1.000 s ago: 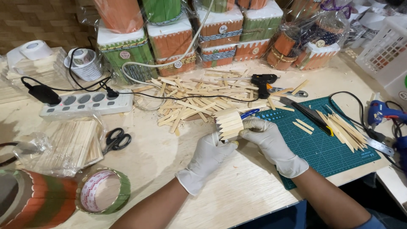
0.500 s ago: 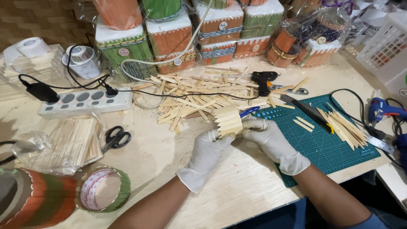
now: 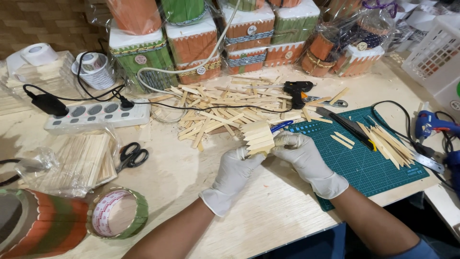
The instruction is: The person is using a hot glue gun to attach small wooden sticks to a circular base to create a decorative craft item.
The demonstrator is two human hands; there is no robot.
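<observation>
Evidently the assembly is sitting partway along: both gloved hands are closing on a small stack of wooden sticks [image 3: 258, 138], held just above the plywood table [image 3: 191, 172] at the left edge of the green cutting mat [image 3: 369, 168]. The left hand [image 3: 235, 175] is curling around it from below, while the right hand [image 3: 306, 158] is pinching its right side (fingers bent, not clenched). Plenty seems to be waiting yet: a loose pile of sticks [image 3: 225, 108] is lying behind, cut pieces [image 3: 388, 141] are resting on the mat, and finished striped boxes [image 3: 191, 48] are standing at the back.
</observation>
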